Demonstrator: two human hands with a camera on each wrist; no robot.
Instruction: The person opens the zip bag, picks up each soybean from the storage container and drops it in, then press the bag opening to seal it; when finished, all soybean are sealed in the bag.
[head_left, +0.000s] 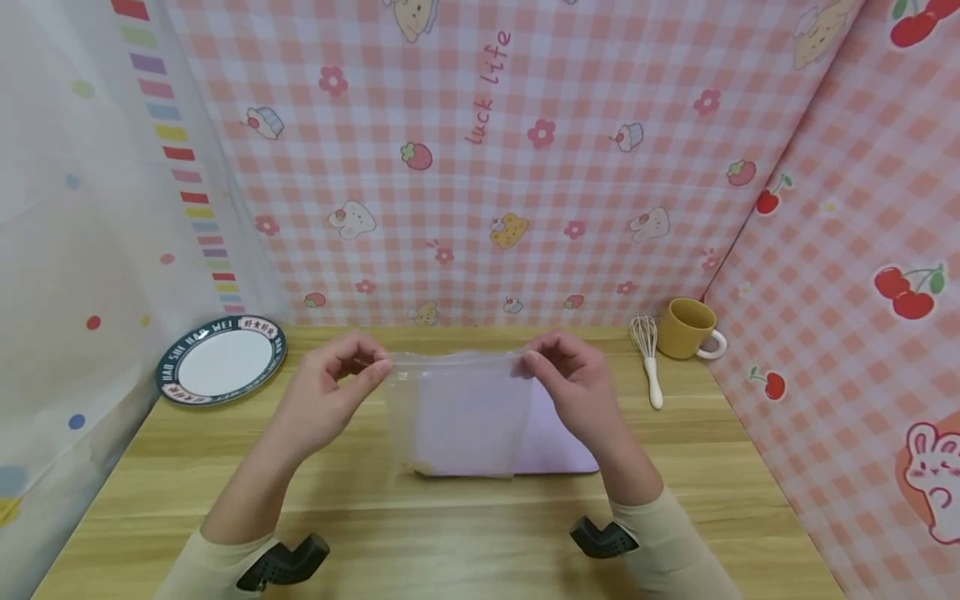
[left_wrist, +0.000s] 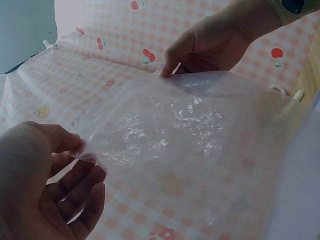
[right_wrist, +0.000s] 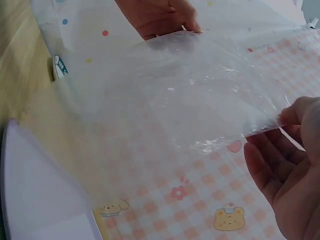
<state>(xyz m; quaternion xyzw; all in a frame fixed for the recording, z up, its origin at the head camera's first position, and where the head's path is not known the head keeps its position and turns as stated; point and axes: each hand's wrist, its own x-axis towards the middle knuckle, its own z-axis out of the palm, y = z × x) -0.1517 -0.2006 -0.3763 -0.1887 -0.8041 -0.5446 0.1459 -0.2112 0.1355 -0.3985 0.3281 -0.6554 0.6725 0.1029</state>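
A clear plastic bag [head_left: 457,417] hangs between both hands, its top edge stretched level. My left hand [head_left: 330,392] pinches the upper left corner between thumb and forefinger; in the left wrist view the left hand [left_wrist: 65,170] has its other fingers loosely curled below. The upper right corner is pinched by my right hand [head_left: 577,383], also between thumb and fingers. In the right wrist view the bag [right_wrist: 200,95] looks see-through, with shiny wrinkles near its top. Behind it a lilac flat board [head_left: 558,442] lies on the table, partly seen through the plastic.
A white plate with a dark green patterned rim [head_left: 174,354] is at the back left. At the back right stand a mustard mug [head_left: 686,329] with a white handle and, beside it, a whisk [head_left: 651,367] lying down. Checked cloth walls [head_left: 480,192] enclose the wooden table [head_left: 450,533].
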